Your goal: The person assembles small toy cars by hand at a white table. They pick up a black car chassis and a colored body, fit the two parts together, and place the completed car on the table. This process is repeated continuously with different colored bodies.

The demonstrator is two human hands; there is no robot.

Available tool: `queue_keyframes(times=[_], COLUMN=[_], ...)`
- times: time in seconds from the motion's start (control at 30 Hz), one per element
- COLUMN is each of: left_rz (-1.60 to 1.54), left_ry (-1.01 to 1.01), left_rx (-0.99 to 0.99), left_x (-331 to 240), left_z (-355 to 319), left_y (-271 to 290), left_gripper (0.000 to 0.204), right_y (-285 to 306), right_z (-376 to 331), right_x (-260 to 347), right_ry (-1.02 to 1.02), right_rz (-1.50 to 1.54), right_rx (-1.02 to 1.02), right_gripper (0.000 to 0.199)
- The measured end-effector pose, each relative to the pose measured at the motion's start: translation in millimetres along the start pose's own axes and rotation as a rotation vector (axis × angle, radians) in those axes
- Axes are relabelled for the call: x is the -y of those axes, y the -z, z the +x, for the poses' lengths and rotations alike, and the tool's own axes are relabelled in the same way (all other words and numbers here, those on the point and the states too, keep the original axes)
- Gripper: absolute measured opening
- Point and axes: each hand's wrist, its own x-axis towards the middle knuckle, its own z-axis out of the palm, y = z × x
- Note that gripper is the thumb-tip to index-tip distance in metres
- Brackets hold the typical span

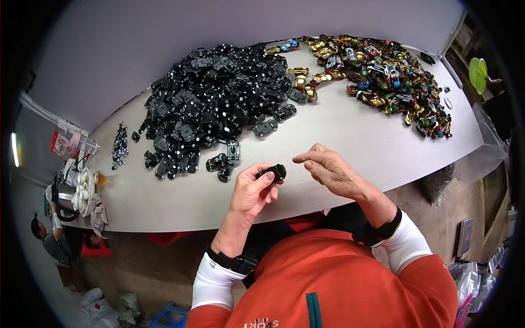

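Between the thumb and fingers of my left hand (254,191) is a small black toy car base (278,173), held above the near part of the table. My right hand (336,175) hovers just to its right, apart from it. Its thumb and forefinger are pinched together, and a tiny glint shows at them, too small to name. Beyond my hands spreads a big heap of black toy car bases (213,98). A few loose ones (223,163) lie at the heap's near edge, closest to my left hand.
Shiny gold and coloured toy car bodies (383,76) form a heap at the far right. Small round parts (120,145) lie in a little pile at left, near a tray of white cups (85,191) and a kettle (66,199). Another person (52,240) is at far left.
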Motion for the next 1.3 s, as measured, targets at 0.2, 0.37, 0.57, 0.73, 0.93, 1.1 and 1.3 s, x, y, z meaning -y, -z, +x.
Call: queue_keyframes(times=[0.2,0.37,0.57,0.73,0.93,1.1,1.3], left_rz=[-0.068,0.082,0.149,0.172,0.264,0.398,0.138], left_ry=[0.026,-0.014,-0.069,-0.083,-0.138,-0.215,-0.055], left_rx=[0.081,0.045,-0.026,-0.072,-0.097,-0.173,-0.188], left_x=[9.3,8.0,10.1,13.1,15.9,21.2,20.5], left_z=[2.3,-1.9,-1.4,2.8,-0.6,1.6,11.5], left_y=[4.4,-7.8,-18.5,-24.0,-34.7,-46.6,-34.2], left_gripper=[0.019,0.018,0.015,0.014,0.012,0.01,0.016], right_y=[-2.0,-5.3,-7.0,-7.9,-12.0,-19.9,-19.0], right_z=[-10.1,-7.9,-9.6,-10.0,-8.9,-7.5,-9.0], right_x=[6.4,2.9,-5.3,-6.9,-16.3,-20.0,-25.4], right_ry=[-0.241,-0.24,-0.203,-0.21,-0.126,-0.01,-0.211], right_rz=[0.59,0.643,0.621,0.635,0.58,0.24,0.689], right_rx=[0.15,0.144,0.127,0.075,0.023,-0.146,-0.052], right_gripper=[0.027,0.021,0.014,0.008,0.005,0.003,0.009])
